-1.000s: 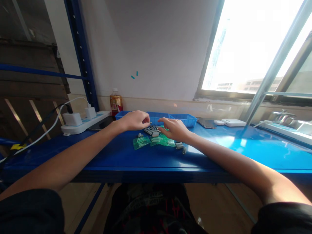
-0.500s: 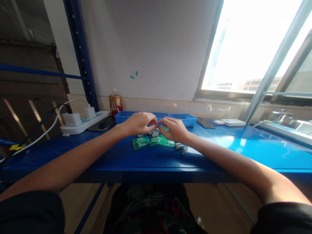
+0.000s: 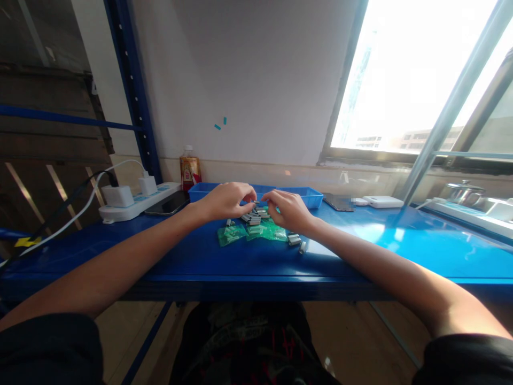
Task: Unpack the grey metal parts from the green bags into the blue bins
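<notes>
My left hand [image 3: 233, 201] pinches a tiny dark piece between thumb and forefinger, too small to name. Close beside it, my right hand [image 3: 289, 209] has its fingers curled together; whether anything is between them I cannot make out. Below both hands lies a pile of small silvery metal cylinders [image 3: 253, 217], partly covered by the hands. Green plastic bags [image 3: 232, 234] with similar pieces inside lie in front of the pile. A few loose cylinders [image 3: 294, 240] rest on the blue table to the right of the bags.
Behind the hands stands a blue divided tray [image 3: 310, 198]. At the left are a power strip [image 3: 116, 213] with chargers, a phone [image 3: 167, 203] and a drink bottle [image 3: 189, 169]. A white device [image 3: 383, 202] and a lidded metal pot [image 3: 465, 193] sit at the right.
My fingertips, close together before, have drawn slightly apart. More of the metal pile shows between the hands.
</notes>
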`<state>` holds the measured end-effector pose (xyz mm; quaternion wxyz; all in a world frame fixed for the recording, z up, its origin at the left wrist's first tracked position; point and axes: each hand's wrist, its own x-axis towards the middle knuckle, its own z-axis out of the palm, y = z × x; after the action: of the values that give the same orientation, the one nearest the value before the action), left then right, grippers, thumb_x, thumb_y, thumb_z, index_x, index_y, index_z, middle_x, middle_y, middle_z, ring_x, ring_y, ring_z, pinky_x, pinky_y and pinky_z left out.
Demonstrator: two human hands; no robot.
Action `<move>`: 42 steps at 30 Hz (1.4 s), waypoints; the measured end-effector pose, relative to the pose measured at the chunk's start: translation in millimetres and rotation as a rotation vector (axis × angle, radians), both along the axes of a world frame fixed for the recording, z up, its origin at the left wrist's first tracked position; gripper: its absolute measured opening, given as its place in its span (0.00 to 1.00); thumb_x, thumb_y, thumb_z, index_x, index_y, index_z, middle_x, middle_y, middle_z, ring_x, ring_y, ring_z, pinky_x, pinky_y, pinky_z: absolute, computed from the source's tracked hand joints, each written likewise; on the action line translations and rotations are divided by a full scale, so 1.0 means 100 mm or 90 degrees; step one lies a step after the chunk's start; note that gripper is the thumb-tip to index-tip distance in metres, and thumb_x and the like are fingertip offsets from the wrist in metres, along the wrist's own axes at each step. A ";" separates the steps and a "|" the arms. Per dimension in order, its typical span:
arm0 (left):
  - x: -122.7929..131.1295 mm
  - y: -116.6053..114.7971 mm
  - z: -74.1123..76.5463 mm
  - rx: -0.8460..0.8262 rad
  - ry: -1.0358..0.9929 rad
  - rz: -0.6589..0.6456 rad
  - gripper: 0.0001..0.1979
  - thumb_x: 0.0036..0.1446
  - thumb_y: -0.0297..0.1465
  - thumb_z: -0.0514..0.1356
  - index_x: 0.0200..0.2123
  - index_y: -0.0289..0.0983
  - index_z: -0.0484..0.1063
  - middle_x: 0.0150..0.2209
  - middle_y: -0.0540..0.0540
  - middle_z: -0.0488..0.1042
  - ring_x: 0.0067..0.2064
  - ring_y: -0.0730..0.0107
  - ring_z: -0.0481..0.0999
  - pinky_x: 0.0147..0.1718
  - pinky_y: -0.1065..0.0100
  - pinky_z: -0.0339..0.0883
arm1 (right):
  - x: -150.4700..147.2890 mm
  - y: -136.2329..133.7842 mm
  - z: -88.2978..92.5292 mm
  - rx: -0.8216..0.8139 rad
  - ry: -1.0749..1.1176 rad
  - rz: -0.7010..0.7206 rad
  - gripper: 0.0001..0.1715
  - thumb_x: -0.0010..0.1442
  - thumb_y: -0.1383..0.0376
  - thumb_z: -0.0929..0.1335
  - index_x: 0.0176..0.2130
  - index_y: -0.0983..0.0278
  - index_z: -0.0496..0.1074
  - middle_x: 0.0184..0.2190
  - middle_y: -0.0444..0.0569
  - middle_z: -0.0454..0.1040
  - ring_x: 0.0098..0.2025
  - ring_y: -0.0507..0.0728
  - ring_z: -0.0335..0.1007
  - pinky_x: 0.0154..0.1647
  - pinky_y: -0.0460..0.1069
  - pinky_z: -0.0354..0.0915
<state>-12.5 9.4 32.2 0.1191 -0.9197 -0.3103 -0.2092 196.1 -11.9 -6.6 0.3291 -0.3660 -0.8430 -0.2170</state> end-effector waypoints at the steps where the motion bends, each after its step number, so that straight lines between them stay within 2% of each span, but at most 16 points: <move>1: 0.00 0.00 0.00 -0.004 -0.001 -0.004 0.13 0.57 0.38 0.55 0.39 0.37 0.73 0.37 0.46 0.76 0.38 0.65 0.74 0.34 0.69 0.63 | 0.00 0.00 0.00 0.001 0.011 -0.007 0.13 0.61 0.67 0.60 0.43 0.64 0.70 0.34 0.49 0.76 0.34 0.53 0.70 0.33 0.46 0.58; 5: 0.02 -0.02 0.01 -0.017 -0.002 -0.013 0.14 0.58 0.38 0.54 0.39 0.36 0.73 0.37 0.45 0.76 0.37 0.65 0.74 0.34 0.70 0.63 | -0.02 -0.03 -0.01 -0.007 0.017 -0.010 0.13 0.62 0.62 0.62 0.46 0.63 0.67 0.34 0.48 0.75 0.34 0.53 0.70 0.33 0.46 0.58; 14: 0.05 -0.05 0.00 -0.016 -0.005 -0.015 0.15 0.61 0.37 0.50 0.39 0.36 0.73 0.38 0.44 0.77 0.37 0.65 0.74 0.33 0.69 0.62 | -0.02 -0.02 0.00 0.022 -0.001 0.034 0.12 0.64 0.62 0.60 0.42 0.62 0.70 0.34 0.48 0.75 0.34 0.52 0.70 0.34 0.45 0.58; 17: 0.05 -0.05 0.00 -0.022 -0.003 -0.019 0.16 0.62 0.37 0.49 0.39 0.36 0.73 0.39 0.44 0.77 0.39 0.64 0.74 0.35 0.69 0.62 | -0.02 -0.02 0.01 0.017 0.011 0.021 0.12 0.65 0.62 0.60 0.41 0.63 0.70 0.33 0.48 0.75 0.33 0.52 0.70 0.34 0.45 0.59; 20: 0.05 -0.06 0.00 -0.022 -0.004 -0.021 0.16 0.63 0.36 0.48 0.43 0.37 0.72 0.39 0.45 0.77 0.39 0.64 0.74 0.35 0.69 0.62 | -0.02 -0.02 0.01 0.009 0.037 0.003 0.12 0.64 0.61 0.61 0.41 0.64 0.70 0.32 0.48 0.75 0.32 0.52 0.70 0.34 0.45 0.59; 24: 0.04 -0.06 -0.03 0.001 -0.029 -0.020 0.16 0.59 0.37 0.54 0.49 0.39 0.67 0.37 0.48 0.76 0.35 0.67 0.74 0.30 0.71 0.61 | -0.01 -0.02 0.01 0.021 0.051 -0.004 0.13 0.65 0.59 0.60 0.41 0.64 0.69 0.31 0.47 0.75 0.31 0.52 0.70 0.32 0.45 0.57; 30: 0.05 -0.07 -0.05 0.044 -0.057 -0.031 0.13 0.59 0.38 0.54 0.44 0.38 0.67 0.34 0.49 0.76 0.34 0.68 0.74 0.31 0.70 0.61 | -0.03 -0.04 0.03 0.017 0.060 -0.013 0.14 0.65 0.59 0.60 0.40 0.64 0.70 0.30 0.47 0.76 0.30 0.52 0.70 0.31 0.45 0.57; 36: 0.07 -0.09 -0.04 0.000 -0.085 -0.018 0.14 0.62 0.38 0.50 0.44 0.37 0.69 0.32 0.47 0.76 0.32 0.67 0.74 0.31 0.70 0.61 | -0.02 -0.06 0.02 0.025 0.062 0.000 0.14 0.64 0.59 0.61 0.46 0.64 0.66 0.32 0.47 0.75 0.32 0.52 0.71 0.33 0.45 0.59; 42: 0.07 -0.08 -0.05 -0.007 -0.060 -0.020 0.16 0.64 0.38 0.47 0.43 0.38 0.71 0.33 0.46 0.77 0.32 0.66 0.75 0.31 0.70 0.61 | -0.02 -0.04 0.02 0.054 0.042 0.026 0.11 0.65 0.61 0.60 0.41 0.64 0.68 0.32 0.48 0.75 0.32 0.52 0.71 0.34 0.45 0.60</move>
<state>-5.5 1.5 27.5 0.0963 -0.9143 -0.3018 -0.2524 194.5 -15.8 -4.6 0.3765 -0.3412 -0.8291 -0.2333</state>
